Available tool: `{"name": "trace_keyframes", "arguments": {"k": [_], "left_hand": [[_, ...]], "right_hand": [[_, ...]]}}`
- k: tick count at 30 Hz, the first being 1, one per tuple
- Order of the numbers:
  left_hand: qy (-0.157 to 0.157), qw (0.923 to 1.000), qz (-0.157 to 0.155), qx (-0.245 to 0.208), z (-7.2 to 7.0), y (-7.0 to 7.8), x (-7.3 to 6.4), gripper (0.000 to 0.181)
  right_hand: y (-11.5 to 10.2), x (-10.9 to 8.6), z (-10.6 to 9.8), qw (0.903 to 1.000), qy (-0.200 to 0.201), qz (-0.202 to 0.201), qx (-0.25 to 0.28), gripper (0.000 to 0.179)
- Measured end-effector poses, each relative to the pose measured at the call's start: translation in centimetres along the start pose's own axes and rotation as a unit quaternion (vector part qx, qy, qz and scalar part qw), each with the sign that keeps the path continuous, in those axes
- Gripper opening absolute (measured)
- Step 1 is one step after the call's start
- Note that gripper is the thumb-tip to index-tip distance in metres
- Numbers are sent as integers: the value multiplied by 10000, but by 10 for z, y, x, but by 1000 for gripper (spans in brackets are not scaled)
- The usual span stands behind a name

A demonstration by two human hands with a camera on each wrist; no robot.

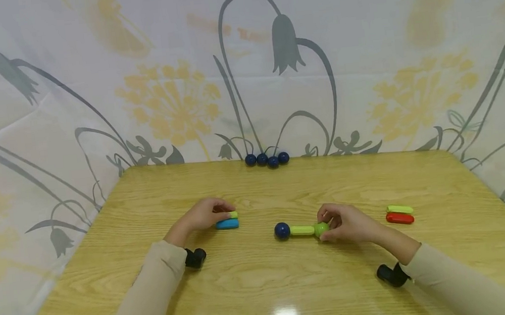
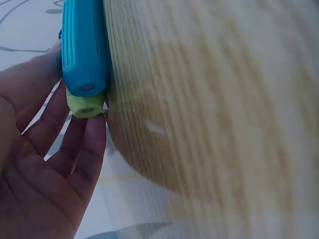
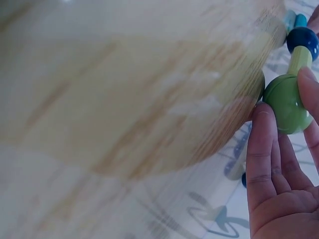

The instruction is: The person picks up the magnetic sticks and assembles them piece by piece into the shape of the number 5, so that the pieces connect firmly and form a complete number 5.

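My left hand [image 1: 206, 213] pinches a yellow-green rod [image 1: 233, 214] between thumb and fingers. Alongside that rod, on the near side, lies a blue rod [image 1: 227, 224]; in the left wrist view its ribbed side and an end with a small round spot [image 2: 87, 88] show. My right hand [image 1: 347, 223] grips a light green ball [image 3: 286, 103], thumb on one side and fingers on the other. From this ball a second yellow-green rod [image 1: 302, 230] runs left to a dark blue ball [image 1: 282, 230]; the three make one straight piece lying on the table.
Several dark blue balls [image 1: 273, 162] sit together at the table's far edge by the patterned cloth [image 1: 245, 87]. Right of my right hand, a yellow-green rod [image 1: 399, 209] and a red rod [image 1: 400, 218] lie side by side on the wooden table [image 1: 256, 289].
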State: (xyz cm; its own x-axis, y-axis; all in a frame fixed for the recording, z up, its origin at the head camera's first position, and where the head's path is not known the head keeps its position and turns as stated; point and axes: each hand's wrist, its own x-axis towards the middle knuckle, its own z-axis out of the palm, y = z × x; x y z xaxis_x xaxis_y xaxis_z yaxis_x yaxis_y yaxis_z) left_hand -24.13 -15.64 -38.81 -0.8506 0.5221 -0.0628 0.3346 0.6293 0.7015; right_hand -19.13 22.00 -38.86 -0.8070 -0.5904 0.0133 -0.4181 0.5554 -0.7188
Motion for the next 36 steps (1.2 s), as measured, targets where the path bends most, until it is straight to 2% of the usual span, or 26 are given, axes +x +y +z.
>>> {"name": "trace_keyframes", "arguments": {"k": [9, 15, 17, 28, 36], "left_hand": [[431, 9989, 47, -186, 1, 8, -1, 28], [834, 9952, 426, -300, 7, 22, -2, 30], [919, 9940, 429, -417, 12, 28, -3, 30], [1147, 9883, 78, -1006, 39, 54, -1, 27], [994, 9865, 167, -1291, 52, 64, -1, 27]], "right_hand": [[0, 1, -1, 10000, 3, -10, -79, 29], [-1, 3, -4, 9998, 124, -89, -110, 28], [-1, 4, -5, 9998, 138, -92, -113, 29], [5, 12, -11, 9999, 126, 56, -87, 28], [9, 15, -17, 9996, 196, 204, -81, 28]]}}
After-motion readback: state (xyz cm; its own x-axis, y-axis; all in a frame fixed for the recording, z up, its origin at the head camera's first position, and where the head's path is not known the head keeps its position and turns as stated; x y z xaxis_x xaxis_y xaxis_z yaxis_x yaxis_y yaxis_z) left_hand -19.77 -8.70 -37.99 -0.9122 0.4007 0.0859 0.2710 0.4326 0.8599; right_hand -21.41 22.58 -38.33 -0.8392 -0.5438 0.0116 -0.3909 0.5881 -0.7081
